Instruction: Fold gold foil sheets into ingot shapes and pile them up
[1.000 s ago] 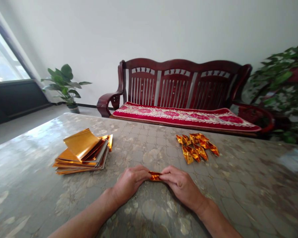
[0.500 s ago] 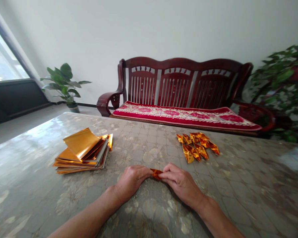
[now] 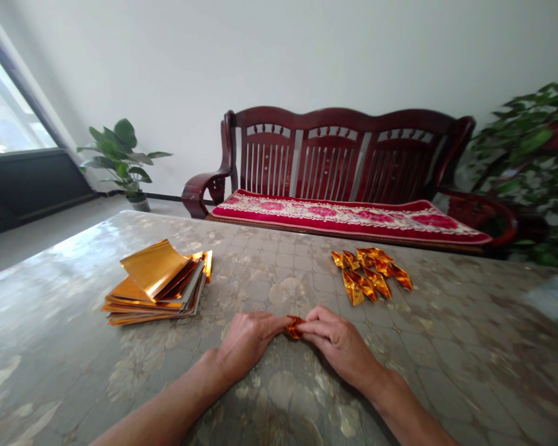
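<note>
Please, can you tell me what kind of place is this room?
It looks like a living room in a home, though I cannot be sure. A wooden settee with a red cushion stands against the wall, and a potted plant stands near the window.

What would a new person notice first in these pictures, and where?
Gleaming gold foil draws the eye first: a stack of square sheets at left on the mottled grey tabletop, and a cluster of folded pieces at right. Between them, the left hand and right hand pinch one small folded piece. Behind the table stands a dark red wooden bench with a red floral cushion.
</note>
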